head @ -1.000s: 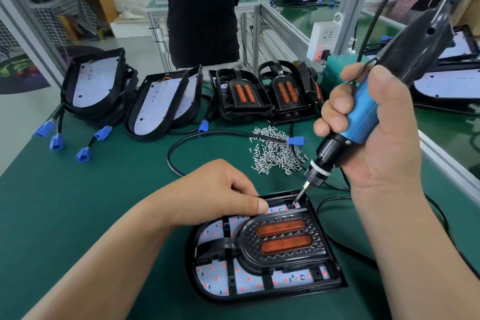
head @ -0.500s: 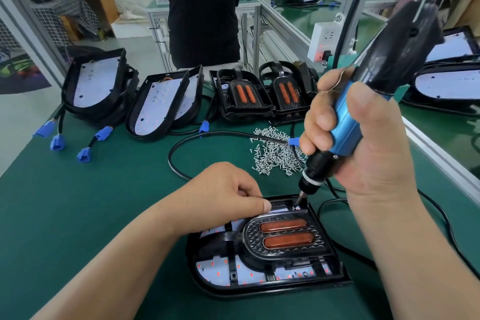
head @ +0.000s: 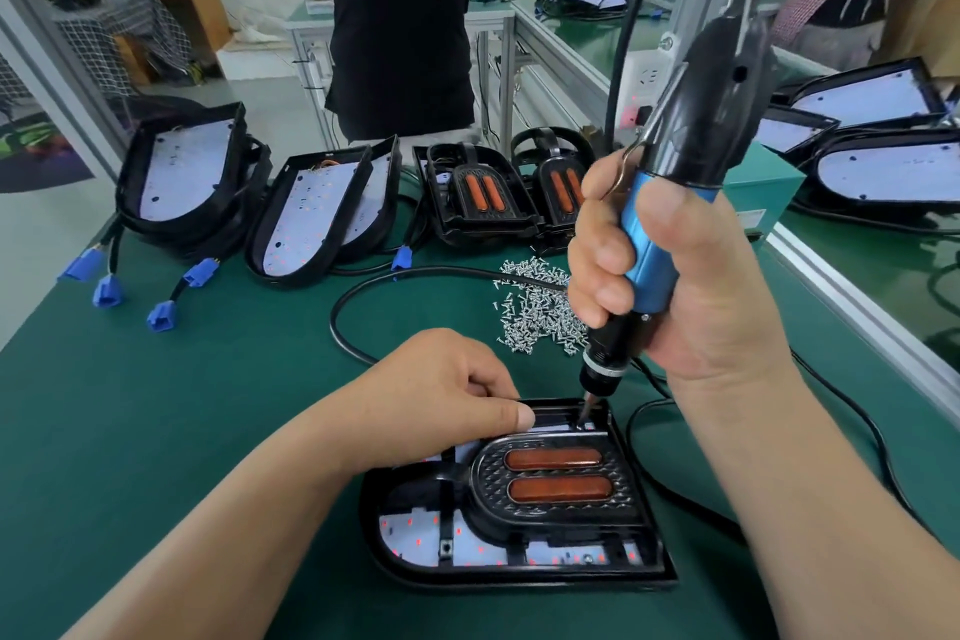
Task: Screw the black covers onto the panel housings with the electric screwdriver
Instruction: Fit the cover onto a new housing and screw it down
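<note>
My right hand (head: pixel 691 286) is wrapped tight round the blue barrel of the electric screwdriver (head: pixel 649 244). Its bit (head: pixel 586 405) stands nearly upright in the far right corner of the panel housing (head: pixel 519 579), just beyond the black cover (head: pixel 488 476) seated in it. My left hand (head: pixel 441 390) pins the housing at its far rim, thumb laid flat on top and fingers curled over the edge behind; whether they also hold spare screws I cannot tell. The housing lies flat on the green mat (head: pixel 156 431) right in front of me. I judge it a light, stiff plastic shell that would skate under the driver's push, so the rim is the place to hold it, not the white board (head: pixel 415 535) showing through or the orange lenses (head: pixel 561 489), which look easier to mark. The driver looks top-heavy, with its cord (head: pixel 623 16) rising from the top, so a low grip on the barrel suits it. Room is tight on the far side: the loose screws (head: pixel 540 312) lie just beyond the housing and a black cable (head: pixel 363 291) loops past it. To the right the aluminium rail (head: pixel 857 312) marks the bench edge; the widest stretch of mat shows to the left.
</note>
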